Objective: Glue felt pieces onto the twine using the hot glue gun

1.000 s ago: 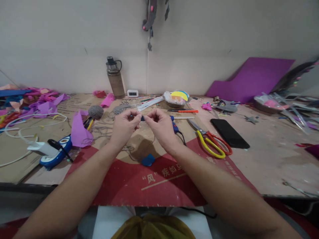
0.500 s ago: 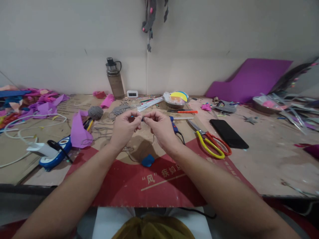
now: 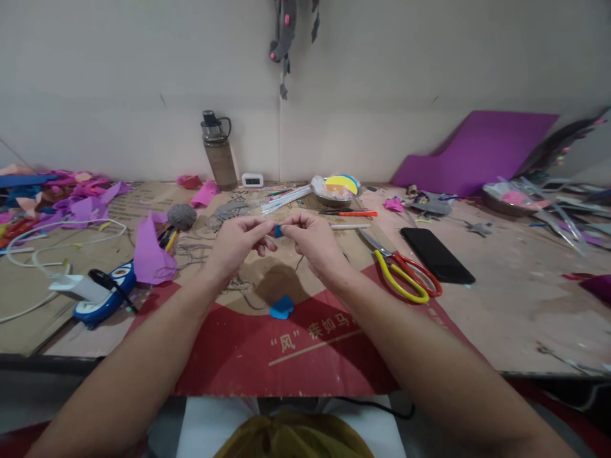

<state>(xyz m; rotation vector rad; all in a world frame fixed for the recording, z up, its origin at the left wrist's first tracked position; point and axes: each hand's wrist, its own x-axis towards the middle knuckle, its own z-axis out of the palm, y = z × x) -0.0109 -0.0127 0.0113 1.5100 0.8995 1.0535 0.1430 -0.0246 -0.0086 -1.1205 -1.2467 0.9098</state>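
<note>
Between my two hands is a small blue felt piece [image 3: 278,231], pinched at fingertip height above the cardboard. My left hand [image 3: 244,240] is closed on its left side, thumb against the forefinger. On its other side, my right hand [image 3: 311,242] pinches it too; the fingers cover most of the piece. A thin strand hangs below the right fingers. Below the hands a second blue felt piece [image 3: 281,308] with rounded lobes lies on the red part of the cardboard sheet [image 3: 229,356]. Loose grey yarn [image 3: 238,285] lies near my left wrist.
Scissors [image 3: 401,273] with yellow and red handles lie right of my right forearm, beside a black phone [image 3: 436,256]. A grey yarn ball [image 3: 182,217], purple felt [image 3: 153,251] and blue power strip [image 3: 105,296] are left. A bottle [image 3: 219,152] and bowl [image 3: 336,194] stand behind.
My fingers have shifted on the small blue piece, and more of its blue now shows between them. My right hand has moved slightly right. The blue piece on the cardboard has stayed put.
</note>
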